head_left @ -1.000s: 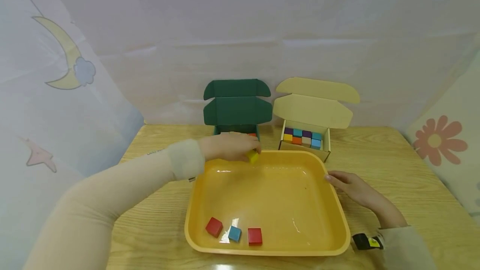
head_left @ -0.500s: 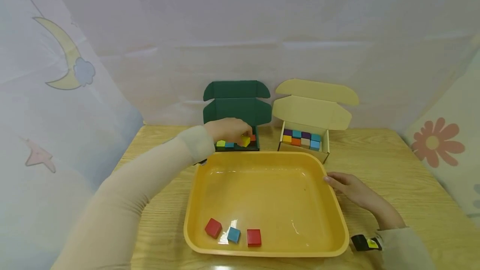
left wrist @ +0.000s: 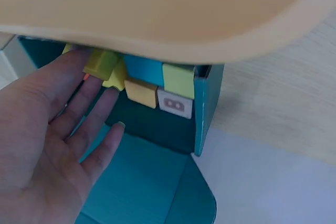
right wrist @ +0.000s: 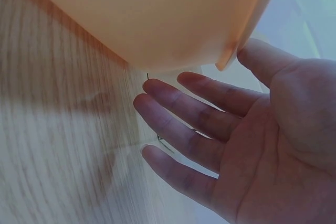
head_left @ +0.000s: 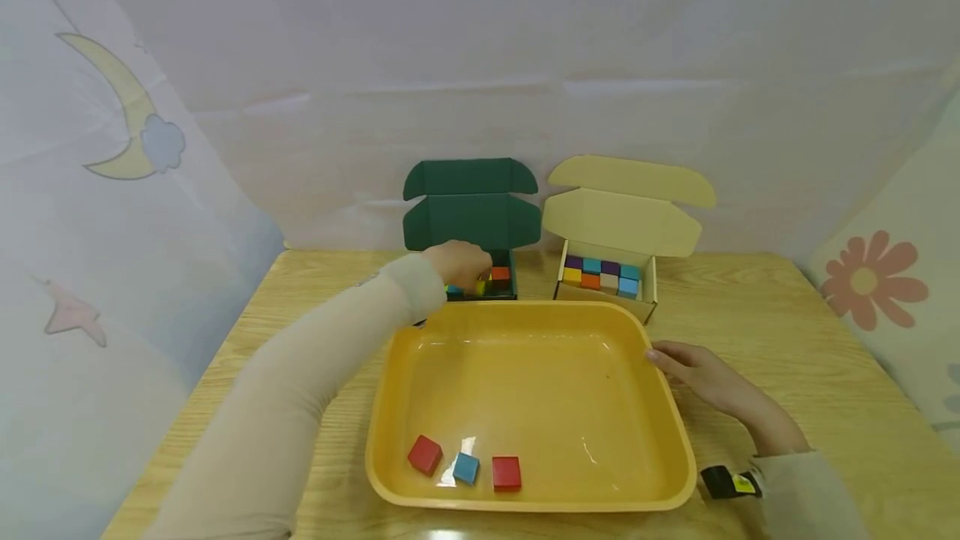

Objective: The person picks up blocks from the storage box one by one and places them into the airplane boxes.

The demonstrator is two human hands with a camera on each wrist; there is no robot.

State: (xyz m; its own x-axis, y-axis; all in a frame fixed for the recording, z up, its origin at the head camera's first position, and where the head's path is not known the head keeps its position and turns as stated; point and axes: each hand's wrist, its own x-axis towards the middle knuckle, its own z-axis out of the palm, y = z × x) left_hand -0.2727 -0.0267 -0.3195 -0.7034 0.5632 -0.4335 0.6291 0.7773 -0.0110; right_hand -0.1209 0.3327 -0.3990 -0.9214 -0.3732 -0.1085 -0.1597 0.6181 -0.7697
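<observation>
My left hand (head_left: 459, 263) reaches into the open green box (head_left: 472, 219) behind the tray. In the left wrist view, thumb and index finger pinch a yellow block (left wrist: 101, 64) above the other blocks; the remaining fingers are extended. Beside it lie a blue block (left wrist: 143, 70), a light green block (left wrist: 178, 80), an orange block (left wrist: 141, 93) and a white block (left wrist: 175, 103) with a printed mark. My right hand (head_left: 701, 375) rests its thumb on the right rim of the yellow tray (head_left: 555, 407). Its other fingers lie loosely outside the tray wall.
Two red blocks (head_left: 506, 473) and a blue block (head_left: 466, 468) lie near the tray's front edge. A cream box (head_left: 622, 222), lid up, stands behind right with several coloured blocks in rows. A printed cloth (head_left: 450, 40) hangs behind the wooden table (head_left: 750, 307).
My left hand has carried the yellow block from above the tray's back rim into the green box and lowered it. The right hand has stayed at the tray's rim.
</observation>
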